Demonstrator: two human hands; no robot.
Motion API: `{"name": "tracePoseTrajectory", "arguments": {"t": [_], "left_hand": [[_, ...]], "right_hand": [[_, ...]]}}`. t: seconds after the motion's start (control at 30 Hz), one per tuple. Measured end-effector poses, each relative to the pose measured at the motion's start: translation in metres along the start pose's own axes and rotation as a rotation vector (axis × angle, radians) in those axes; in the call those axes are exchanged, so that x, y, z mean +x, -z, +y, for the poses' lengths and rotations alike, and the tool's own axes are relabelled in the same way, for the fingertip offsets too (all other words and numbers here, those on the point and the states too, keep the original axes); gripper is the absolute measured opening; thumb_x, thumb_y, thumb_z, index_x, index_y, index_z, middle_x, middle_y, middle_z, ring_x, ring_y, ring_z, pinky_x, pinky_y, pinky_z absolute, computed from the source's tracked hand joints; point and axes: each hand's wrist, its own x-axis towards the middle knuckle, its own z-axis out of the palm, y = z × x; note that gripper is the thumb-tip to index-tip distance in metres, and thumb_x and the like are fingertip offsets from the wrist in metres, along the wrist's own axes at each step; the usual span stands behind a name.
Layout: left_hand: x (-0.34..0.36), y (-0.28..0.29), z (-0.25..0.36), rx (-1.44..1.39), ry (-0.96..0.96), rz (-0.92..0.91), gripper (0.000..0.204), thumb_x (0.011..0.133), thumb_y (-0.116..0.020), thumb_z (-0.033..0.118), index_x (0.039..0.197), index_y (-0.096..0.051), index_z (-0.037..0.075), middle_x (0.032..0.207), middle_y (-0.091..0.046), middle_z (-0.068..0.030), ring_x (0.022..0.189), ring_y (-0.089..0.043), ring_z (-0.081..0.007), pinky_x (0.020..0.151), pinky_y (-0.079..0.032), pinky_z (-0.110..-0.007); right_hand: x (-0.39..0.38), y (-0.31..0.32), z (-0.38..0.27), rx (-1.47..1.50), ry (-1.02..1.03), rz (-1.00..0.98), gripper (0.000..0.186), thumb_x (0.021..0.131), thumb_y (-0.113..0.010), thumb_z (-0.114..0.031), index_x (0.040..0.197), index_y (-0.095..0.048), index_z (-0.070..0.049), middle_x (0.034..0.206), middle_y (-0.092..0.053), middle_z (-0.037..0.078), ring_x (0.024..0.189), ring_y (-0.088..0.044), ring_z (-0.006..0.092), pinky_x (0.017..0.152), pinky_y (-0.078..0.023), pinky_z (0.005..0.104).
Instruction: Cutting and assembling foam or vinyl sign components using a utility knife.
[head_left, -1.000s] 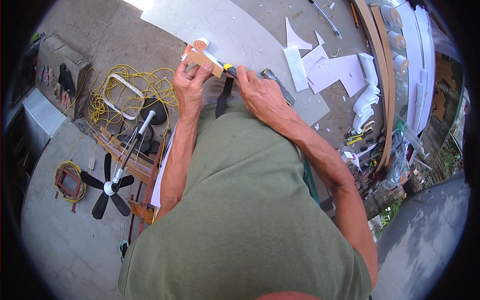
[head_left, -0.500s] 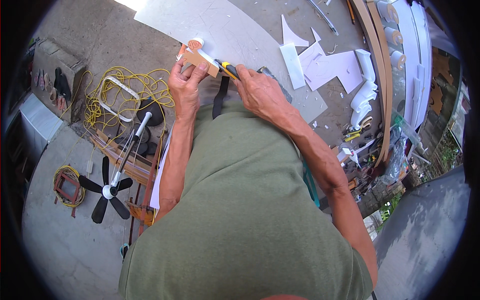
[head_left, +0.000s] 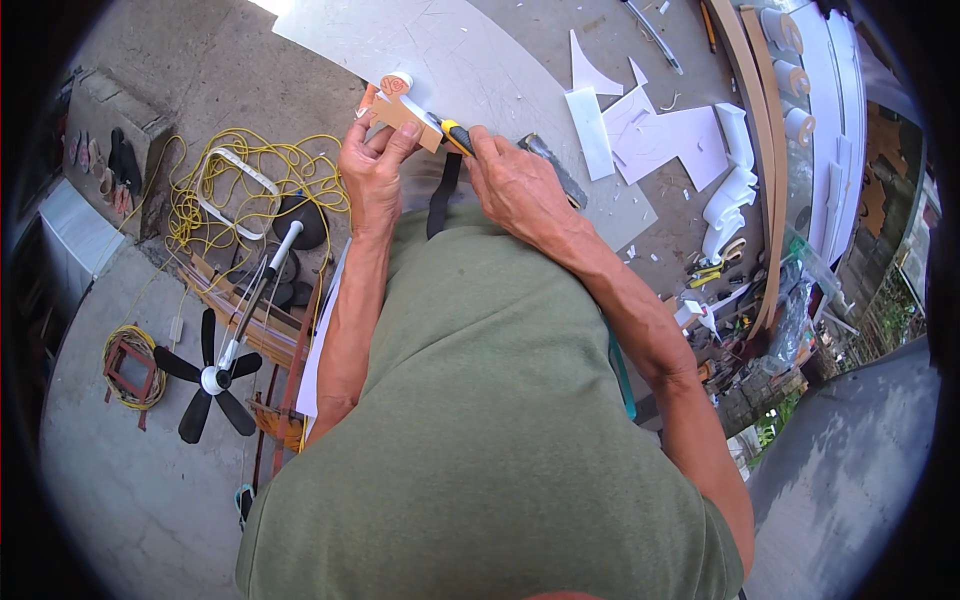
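My left hand (head_left: 374, 175) is closed on a small flat piece of board (head_left: 395, 122), thumb on its brown face and fingers behind. One edge of the piece shows white. At that edge sits the tip of a yellow-and-black utility knife (head_left: 456, 136), its handle wrapped in my right hand (head_left: 517, 190). Just beyond the piece is a short round white-sided part (head_left: 396, 84) with a brown, marked face; whether it is joined to the piece I cannot tell. The far fingers of my left hand are partly hidden.
A scratched grey sheet (head_left: 450, 55) covers the worktop. To the right lie white sheet offcuts (head_left: 655, 135), a pen (head_left: 652, 35), white curved parts (head_left: 728, 205), scissors (head_left: 735, 250) and long brown strips (head_left: 770, 170). Leftward are tangled yellow cord (head_left: 240, 150) and a black-bladed fan (head_left: 213, 380).
The knife and my right hand have shifted very slightly along the piece's white edge. My left hand keeps its hold, and the whole view has moved a little.
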Motion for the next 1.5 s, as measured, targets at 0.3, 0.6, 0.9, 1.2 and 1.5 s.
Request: {"name": "tracePoseTrajectory", "arguments": {"t": [0.3,0.6,0.9,1.2,1.5], "left_hand": [[0.0,0.002,-0.002,-0.005,0.02,-0.002,0.054,0.088,-0.073,0.004,0.132,-0.045,-0.013,0.109,-0.068,-0.0252,0.096,-0.07,-0.0219,0.082,-0.059,-0.031],[-0.002,-0.003,0.001,-0.013,-0.017,0.008,0.05,0.089,-0.073,0.006,0.129,-0.049,-0.009,0.103,-0.071,-0.0176,0.087,-0.069,-0.0151,0.078,-0.058,-0.028],[-0.002,-0.002,0.0,-0.007,0.006,0.01,0.064,0.088,-0.072,0.003,0.141,-0.039,-0.011,0.111,-0.068,-0.0211,0.096,-0.069,-0.0207,0.081,-0.059,-0.03],[-0.003,-0.003,-0.003,0.012,-0.003,0.035,0.057,0.088,-0.073,0.004,0.133,-0.044,-0.014,0.107,-0.069,-0.0224,0.094,-0.07,-0.0207,0.081,-0.059,-0.031],[-0.006,-0.008,-0.002,-0.004,-0.007,0.055,0.054,0.088,-0.072,0.004,0.133,-0.045,-0.014,0.107,-0.07,-0.0217,0.094,-0.07,-0.0205,0.081,-0.059,-0.031]], "right_hand": [[0.007,0.014,-0.004,0.001,-0.019,-0.08,0.023,0.096,-0.055,-0.016,0.106,-0.049,0.004,0.082,-0.064,0.023,0.071,-0.066,0.0422,0.061,-0.052,0.0517],[0.009,0.012,-0.012,-0.083,-0.008,-0.082,0.019,0.087,-0.056,-0.004,0.101,-0.049,0.007,0.081,-0.064,0.025,0.07,-0.068,0.0418,0.059,-0.052,0.0502],[0.008,0.012,-0.009,-0.029,-0.002,-0.068,0.018,0.088,-0.056,-0.005,0.1,-0.049,0.007,0.078,-0.064,0.024,0.068,-0.067,0.0416,0.058,-0.052,0.0493],[0.001,0.009,-0.007,-0.005,-0.027,-0.052,0.019,0.093,-0.054,-0.009,0.102,-0.049,0.007,0.078,-0.063,0.024,0.066,-0.066,0.0411,0.057,-0.052,0.049],[-0.006,0.008,-0.007,-0.028,-0.094,-0.134,0.022,0.098,-0.054,-0.017,0.109,-0.045,0.0,0.084,-0.063,0.023,0.071,-0.066,0.0396,0.061,-0.052,0.0481]]}}
